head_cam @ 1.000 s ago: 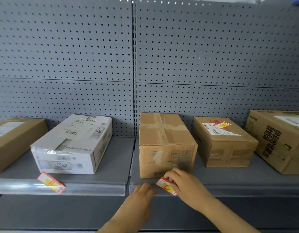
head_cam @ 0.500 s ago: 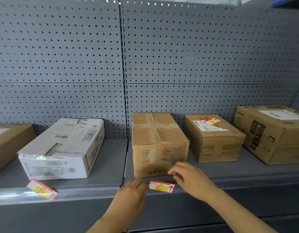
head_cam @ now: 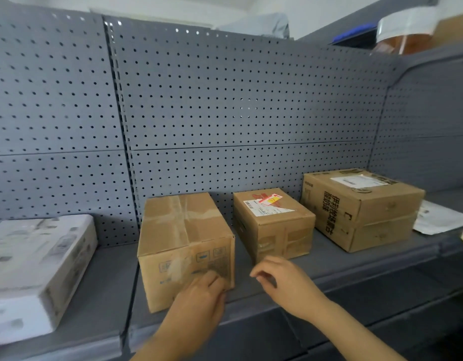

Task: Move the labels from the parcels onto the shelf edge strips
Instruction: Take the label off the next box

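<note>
Labels first: only one red and yellow label [head_cam: 270, 198] is actually visible, and it's lying on top of the small brown parcel [head_cam: 273, 225], on that parcel's white shipping sticker [head_cam: 267, 208], so nowhere near the edge strip.

Going left to right along the grey shelf [head_cam: 100, 287]: at the far left is a white parcel [head_cam: 35, 272], pretty blurry, lying flat. Next comes a taped brown parcel [head_cam: 184, 246] with nothing stuck on its top, standing right at the seam between the two shelf sections.

The left hand [head_cam: 196, 306] is in front of that taped parcel's lower right corner, fingers curled loosely together, and it covers the shelf edge strip [head_cam: 254, 311] right there. Can't tell whether it's touching the box or pinching anything, the hand hides that bit.

The right hand [head_cam: 285, 282] hangs just right of that, in front of the gap between the taped parcel and the small one. Thumb and fingers are bent toward each other but nothing shows between them, looks empty.

Further right is a bigger brown parcel [head_cam: 360, 207] with printed characters down its side and a white sticker on top, then a flat white mailer bag [head_cam: 441, 217] lying beside it. Grey pegboard [head_cam: 225, 113] runs behind everything.
</note>
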`<control>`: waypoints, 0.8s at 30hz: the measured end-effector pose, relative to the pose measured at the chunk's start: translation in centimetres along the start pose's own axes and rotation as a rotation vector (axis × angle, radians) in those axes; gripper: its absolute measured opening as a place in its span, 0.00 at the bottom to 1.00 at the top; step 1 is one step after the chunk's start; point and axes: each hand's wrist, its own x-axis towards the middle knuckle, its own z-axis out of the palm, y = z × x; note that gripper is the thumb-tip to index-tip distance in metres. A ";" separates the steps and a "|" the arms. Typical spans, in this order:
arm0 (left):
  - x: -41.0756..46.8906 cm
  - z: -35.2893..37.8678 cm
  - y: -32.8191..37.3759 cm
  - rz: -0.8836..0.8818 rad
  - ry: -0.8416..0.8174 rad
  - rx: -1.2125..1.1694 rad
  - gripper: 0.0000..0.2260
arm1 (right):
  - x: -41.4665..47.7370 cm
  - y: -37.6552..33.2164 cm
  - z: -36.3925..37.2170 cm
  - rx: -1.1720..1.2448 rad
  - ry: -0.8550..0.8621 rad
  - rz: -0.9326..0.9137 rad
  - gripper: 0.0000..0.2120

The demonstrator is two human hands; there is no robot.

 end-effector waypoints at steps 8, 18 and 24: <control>8.6 2.1 4.9 0.054 -0.008 -0.071 0.12 | 2.1 7.3 -4.4 -0.021 0.037 -0.045 0.08; 19.2 1.7 5.9 -0.092 0.091 0.087 0.08 | 8.8 15.3 -9.5 -0.002 0.033 -0.146 0.06; 22.2 2.5 3.8 -0.185 0.033 0.133 0.09 | 13.7 17.1 -8.3 0.038 -0.003 -0.153 0.07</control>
